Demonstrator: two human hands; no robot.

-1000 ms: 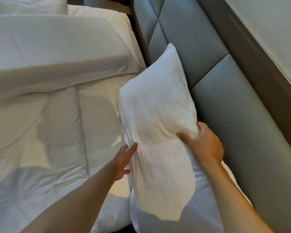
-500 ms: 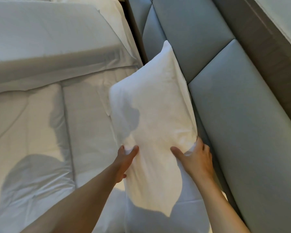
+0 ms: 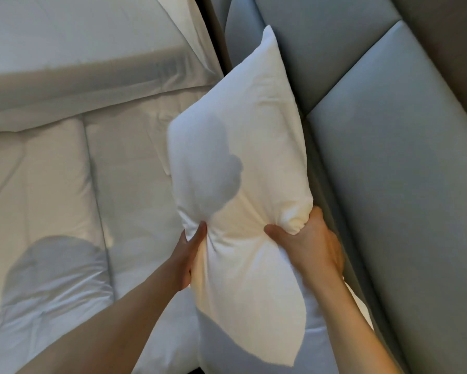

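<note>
You held the white pillow [image 3: 237, 147] up between both hands, above the head end of the bed [image 3: 51, 184]. Its long axis ran from 6 o'clock, close to your body, to a far corner at about 12 o'clock. That corner rested against, or just in front of, the grey padded headboard [image 3: 389, 157]; the view did not settle which.

Your left hand [image 3: 189, 255] gripped the pillow's 9 o'clock edge. Its thumb dug into the front, and the fingers were hidden behind the cloth. Your right hand [image 3: 308, 244] gripped the 3 o'clock edge directly opposite, thumb on the front and fingers curled round a bunched fold. Both hands were closed tight at the pillow's waist, which pinched in between them.

The headboard lay at 3 o'clock from the pillow, so your right hand was the nearer one and sat just beside the padding. To stand the pillow against it, you would probably have swung the whole length toward 3 o'clock, led by the right hand. A second pillow [image 3: 321, 346] lay below at 6 o'clock, partly in shadow.
</note>
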